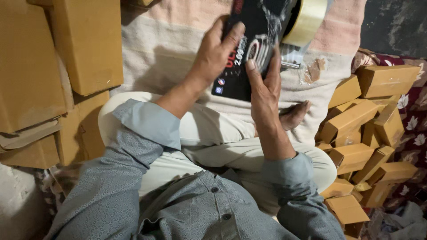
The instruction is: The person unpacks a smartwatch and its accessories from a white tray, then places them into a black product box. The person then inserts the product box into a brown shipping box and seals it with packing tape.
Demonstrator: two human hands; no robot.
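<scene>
I see 2 hands meeting on a flat black box (249, 49) held up at 12 o'clock in my view, above the crossed legs. The left hand (213, 53) closes on the box's left edge, thumb across the printed face, fingers curled behind it. The right hand (264, 91) grips the lower right side, fingers pressed against the face and edge from 5 o'clock. The box tilts, its top end running out of view at the upper border.

Just beside the box at 1 o'clock sits a roll of clear packing tape (307, 20), touching or overlapping its upper right corner; I cannot tell which. Under all of it lies a striped cream and pink blanket (164, 40).

At 3 o'clock, a loose heap of small brown cardboard boxes (360, 133) spills over a floral cloth (416, 120). At 9 o'clock, larger cardboard cartons (58, 62) stand stacked. A bare foot (293, 115) rests near the right wrist.
</scene>
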